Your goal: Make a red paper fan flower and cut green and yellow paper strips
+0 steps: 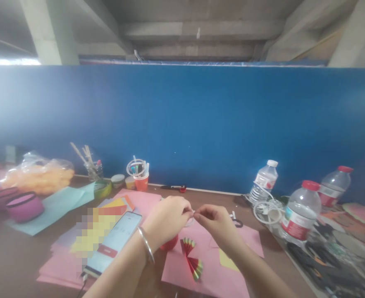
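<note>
Above the pink paper (177, 271), my left hand (170, 215) and my right hand (215, 221) meet fingertip to fingertip. Both are closed in a pinch, and what lies between the fingertips is too small to make out. A pale, clear-looking curved thing (189, 223) shows just under them, partly hidden. Below the hands lies a pleated paper bow (191, 260), red with yellow-green and dark tips, pinched in at its middle. A red round object (170, 243) is partly covered by my left wrist. Near my right forearm rests a yellow piece of paper (228, 260).
To the left, a lit phone (115, 240) lies on stacked coloured paper (58, 258). Behind stand an orange cup of pens (141, 183), a green tape roll (102, 189) and a knife-like tool (174, 188). Bottles (301, 211) and a white cable (267, 211) are at right.
</note>
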{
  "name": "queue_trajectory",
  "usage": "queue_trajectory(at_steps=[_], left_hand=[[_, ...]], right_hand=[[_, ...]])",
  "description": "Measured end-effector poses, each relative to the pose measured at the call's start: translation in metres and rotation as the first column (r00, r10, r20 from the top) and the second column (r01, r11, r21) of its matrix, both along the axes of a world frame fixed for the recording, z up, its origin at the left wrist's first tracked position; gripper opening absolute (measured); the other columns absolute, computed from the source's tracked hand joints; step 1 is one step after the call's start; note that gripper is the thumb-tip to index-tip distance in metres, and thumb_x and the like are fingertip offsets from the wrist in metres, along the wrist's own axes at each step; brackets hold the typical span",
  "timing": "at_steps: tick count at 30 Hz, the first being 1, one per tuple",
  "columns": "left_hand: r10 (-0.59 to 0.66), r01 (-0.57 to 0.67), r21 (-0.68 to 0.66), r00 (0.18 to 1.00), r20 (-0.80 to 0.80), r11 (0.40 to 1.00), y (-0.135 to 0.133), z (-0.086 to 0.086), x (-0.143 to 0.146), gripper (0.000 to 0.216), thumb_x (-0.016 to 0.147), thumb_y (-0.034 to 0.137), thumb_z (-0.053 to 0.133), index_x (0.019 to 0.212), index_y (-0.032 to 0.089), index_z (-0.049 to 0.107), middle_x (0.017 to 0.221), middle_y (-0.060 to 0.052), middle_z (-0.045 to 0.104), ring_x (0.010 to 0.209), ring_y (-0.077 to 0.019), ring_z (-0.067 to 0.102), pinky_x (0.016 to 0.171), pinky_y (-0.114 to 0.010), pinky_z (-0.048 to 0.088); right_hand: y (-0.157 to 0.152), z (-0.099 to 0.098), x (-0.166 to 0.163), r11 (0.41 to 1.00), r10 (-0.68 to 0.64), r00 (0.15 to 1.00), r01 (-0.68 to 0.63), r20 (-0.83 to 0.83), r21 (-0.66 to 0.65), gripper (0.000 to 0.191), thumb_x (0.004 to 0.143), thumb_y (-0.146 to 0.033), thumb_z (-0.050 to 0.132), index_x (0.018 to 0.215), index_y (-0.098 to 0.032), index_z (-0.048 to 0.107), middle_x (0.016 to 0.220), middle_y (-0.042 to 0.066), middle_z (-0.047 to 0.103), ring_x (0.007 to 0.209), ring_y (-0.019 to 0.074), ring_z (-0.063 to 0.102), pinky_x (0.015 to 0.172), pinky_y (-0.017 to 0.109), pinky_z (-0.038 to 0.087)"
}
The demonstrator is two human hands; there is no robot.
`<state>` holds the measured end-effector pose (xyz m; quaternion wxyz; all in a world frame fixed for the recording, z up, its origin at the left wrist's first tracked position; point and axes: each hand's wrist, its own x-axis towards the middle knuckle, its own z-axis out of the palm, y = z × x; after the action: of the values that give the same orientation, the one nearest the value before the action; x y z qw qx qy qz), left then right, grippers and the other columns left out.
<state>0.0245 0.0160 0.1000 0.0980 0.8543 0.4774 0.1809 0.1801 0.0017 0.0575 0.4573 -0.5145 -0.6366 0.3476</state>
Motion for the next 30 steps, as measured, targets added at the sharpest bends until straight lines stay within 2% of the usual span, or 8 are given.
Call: queue_trajectory(at_steps=[6,10,13,15,17,21,25,30], left_hand=[[0.025,-0.025,0.024,0.999,-0.024,0.999,0.0,0.001,-0.002,0.026,0.083,0.028,0.039,0.076,0.021,0.063,0.078,-0.003,0.066,0.07,-0.0173,0.058,0.06,-0.026,0.037],[0.073,-0.075,0.004,0.961,-0.265,0.997,-0.001,-0.002,-0.003,0.026,0.081,0.018,0.039,0.074,0.016,0.064,0.075,-0.009,0.065,0.07,-0.0204,0.06,0.062,-0.029,0.04],[0.078,-0.101,-0.046,0.927,-0.367,0.994,-0.007,-0.018,0.008,0.016,0.074,0.015,0.05,0.073,0.013,0.065,0.072,-0.013,0.065,0.066,-0.0243,0.062,0.056,-0.03,0.043],[0.101,-0.136,-0.058,0.904,-0.415,0.989,-0.011,-0.035,0.023,0.013,0.067,0.007,0.055,0.072,0.009,0.066,0.072,-0.018,0.065,0.069,-0.0304,0.062,0.055,-0.034,0.044],[0.122,-0.17,-0.07,0.889,-0.441,0.983,-0.015,-0.054,0.039,0.017,0.068,0.001,0.051,0.074,0.007,0.067,0.072,-0.02,0.065,0.07,-0.031,0.063,0.054,-0.035,0.045],[0.121,-0.18,-0.088,0.883,-0.454,0.98,-0.018,-0.086,0.059,0.018,0.068,0.011,0.059,0.084,0.01,0.066,0.078,-0.02,0.064,0.077,-0.0305,0.062,0.059,-0.035,0.046],[0.131,-0.196,-0.094,0.877,-0.463,0.976,-0.016,-0.101,0.061,0.031,0.067,0.016,0.062,0.097,0.01,0.062,0.085,-0.02,0.063,0.076,-0.0301,0.063,0.057,-0.034,0.047],[0.119,-0.18,-0.101,0.892,-0.436,0.978,-0.015,-0.109,0.065,0.034,0.064,0.007,0.062,0.098,0.004,0.059,0.088,-0.022,0.062,0.08,-0.0333,0.062,0.062,-0.038,0.047]], right_hand=[[-0.002,0.004,0.003,0.993,-0.107,0.994,0.106,0.017,0.054,0.017,0.069,-0.027,0.053,0.057,-0.016,0.059,0.052,-0.002,0.052,0.051,0.0118,0.045,0.047,0.022,0.032],[0.001,0.004,0.01,0.991,-0.131,0.991,0.132,-0.026,0.021,0.016,0.069,-0.027,0.053,0.062,-0.015,0.061,0.058,0.0,0.056,0.056,0.0139,0.05,0.05,0.023,0.038],[0.004,0.004,0.016,0.988,-0.155,0.987,0.156,-0.053,0.016,0.017,0.069,-0.028,0.053,0.066,-0.014,0.063,0.059,0.001,0.056,0.055,0.0133,0.049,0.049,0.023,0.038],[0.004,0.006,0.017,0.983,-0.184,0.981,0.184,-0.066,0.007,0.017,0.068,-0.029,0.054,0.065,-0.014,0.063,0.056,0.0,0.054,0.05,0.0116,0.045,0.045,0.022,0.036],[0.003,0.01,0.016,0.973,-0.23,0.969,0.23,-0.09,-0.011,0.017,0.067,-0.029,0.056,0.062,-0.014,0.062,0.05,-0.002,0.048,0.045,0.0096,0.039,0.042,0.021,0.032],[-0.001,0.018,0.013,0.96,-0.279,0.949,0.277,-0.146,-0.034,0.016,0.064,-0.03,0.057,0.058,-0.015,0.06,0.045,-0.005,0.041,0.04,0.0074,0.033,0.039,0.021,0.027],[-0.002,0.019,0.012,0.966,-0.258,0.956,0.256,-0.14,-0.03,0.018,0.063,-0.032,0.058,0.059,-0.015,0.061,0.046,-0.004,0.044,0.041,0.0078,0.033,0.039,0.021,0.027],[-0.002,0.018,0.014,0.971,-0.235,0.964,0.238,-0.128,0.005,0.019,0.065,-0.033,0.057,0.059,-0.015,0.061,0.048,-0.003,0.046,0.045,0.009,0.037,0.042,0.021,0.029]])
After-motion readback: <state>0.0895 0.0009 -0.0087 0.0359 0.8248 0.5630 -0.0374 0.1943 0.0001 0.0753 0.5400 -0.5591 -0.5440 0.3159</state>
